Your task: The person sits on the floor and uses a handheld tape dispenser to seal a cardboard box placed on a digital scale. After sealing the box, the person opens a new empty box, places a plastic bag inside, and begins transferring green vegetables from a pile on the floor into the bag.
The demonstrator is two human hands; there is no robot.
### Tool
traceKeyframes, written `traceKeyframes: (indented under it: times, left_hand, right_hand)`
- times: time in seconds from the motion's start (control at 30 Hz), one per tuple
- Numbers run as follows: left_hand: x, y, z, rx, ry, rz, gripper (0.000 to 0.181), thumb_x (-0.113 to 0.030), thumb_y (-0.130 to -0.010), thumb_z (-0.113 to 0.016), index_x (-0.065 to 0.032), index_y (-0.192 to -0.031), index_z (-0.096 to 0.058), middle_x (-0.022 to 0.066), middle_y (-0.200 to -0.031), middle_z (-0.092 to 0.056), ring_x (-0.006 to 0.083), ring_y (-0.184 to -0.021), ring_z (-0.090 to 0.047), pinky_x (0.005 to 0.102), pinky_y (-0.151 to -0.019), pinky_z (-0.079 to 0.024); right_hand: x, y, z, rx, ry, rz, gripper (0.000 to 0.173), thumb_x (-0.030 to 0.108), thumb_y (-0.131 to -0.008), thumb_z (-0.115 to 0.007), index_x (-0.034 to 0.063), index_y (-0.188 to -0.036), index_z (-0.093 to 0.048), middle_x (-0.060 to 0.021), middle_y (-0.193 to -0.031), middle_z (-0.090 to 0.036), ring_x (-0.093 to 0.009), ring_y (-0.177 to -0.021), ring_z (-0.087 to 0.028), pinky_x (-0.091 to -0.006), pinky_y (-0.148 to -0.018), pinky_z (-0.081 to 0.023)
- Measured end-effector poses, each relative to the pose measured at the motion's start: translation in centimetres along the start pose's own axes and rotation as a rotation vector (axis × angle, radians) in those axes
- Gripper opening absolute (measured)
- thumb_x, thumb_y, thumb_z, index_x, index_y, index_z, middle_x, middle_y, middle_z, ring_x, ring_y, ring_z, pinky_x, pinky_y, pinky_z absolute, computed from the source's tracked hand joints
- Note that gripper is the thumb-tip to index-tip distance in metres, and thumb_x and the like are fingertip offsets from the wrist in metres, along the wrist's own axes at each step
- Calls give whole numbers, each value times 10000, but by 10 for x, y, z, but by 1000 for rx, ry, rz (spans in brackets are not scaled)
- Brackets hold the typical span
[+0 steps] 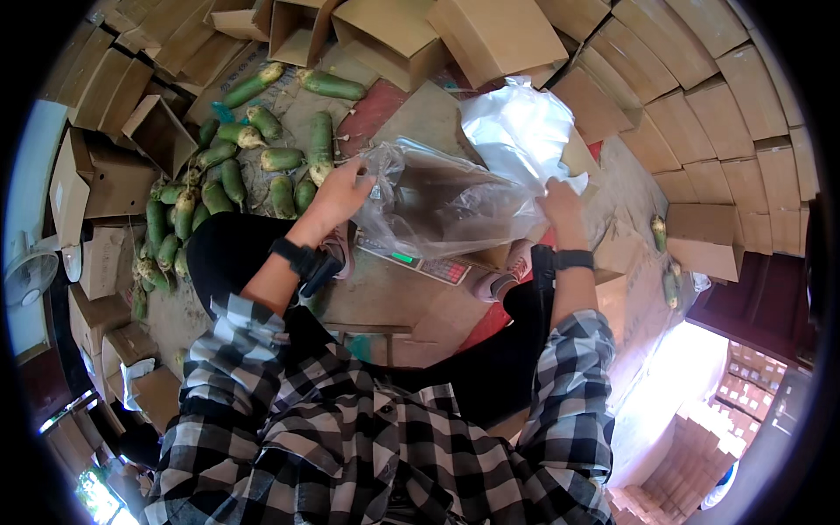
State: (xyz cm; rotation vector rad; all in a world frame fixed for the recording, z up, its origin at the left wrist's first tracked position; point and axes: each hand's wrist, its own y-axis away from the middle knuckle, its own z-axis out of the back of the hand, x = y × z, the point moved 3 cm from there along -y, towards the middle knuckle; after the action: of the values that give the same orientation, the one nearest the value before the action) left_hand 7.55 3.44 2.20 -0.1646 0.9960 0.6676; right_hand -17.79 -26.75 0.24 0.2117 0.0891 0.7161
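A cardboard box (436, 187) lined with a clear plastic bag (453, 236) sits between my feet on a digital scale (446, 270) with a lit green display. At the box's left rim, my left hand (342, 190) grips the bunched edge of the bag. My right hand (562, 202) holds the bag's edge at the right rim. Beyond that hand lies a crumpled stack of whitish plastic bags (515, 121). Between my hands the bag is spread over the box's sides, and I see no radish in the box.
Several green radishes (233, 180) lie in a pile at the left. Open cardboard boxes (495, 36) stand at the far side, and stacked cartons (699, 108) line the right wall. A fan (29, 275) is at the left edge. Two radishes (671, 289) lie by a box at right.
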Motion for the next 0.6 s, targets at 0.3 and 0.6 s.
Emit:
traceKeyframes:
  times: [0.3, 0.6]
  left_hand:
    - [-48, 79, 21, 154, -521, -281, 453, -181, -767, -651, -4, -1154, -497, 192, -1146, -532, 364, -1083, -478, 420, -914, -385]
    - [-42, 75, 15, 204, -720, -328, 254, -133, -727, -659, -22, -925, -546, 133, -910, -596, 304, -991, -529, 434, -909, -370]
  right_hand:
    - [82, 106, 94, -90, -296, 713, 349, 77, -661, -677, 60, -994, -576, -124, -1076, -561, -309, -1036, -510, -404, -867, -422]
    - [76, 147, 70, -43, -106, 643, 188, 83, -650, -642, 51, -826, -586, -95, -870, -564, -264, -897, -546, -370, -784, -433]
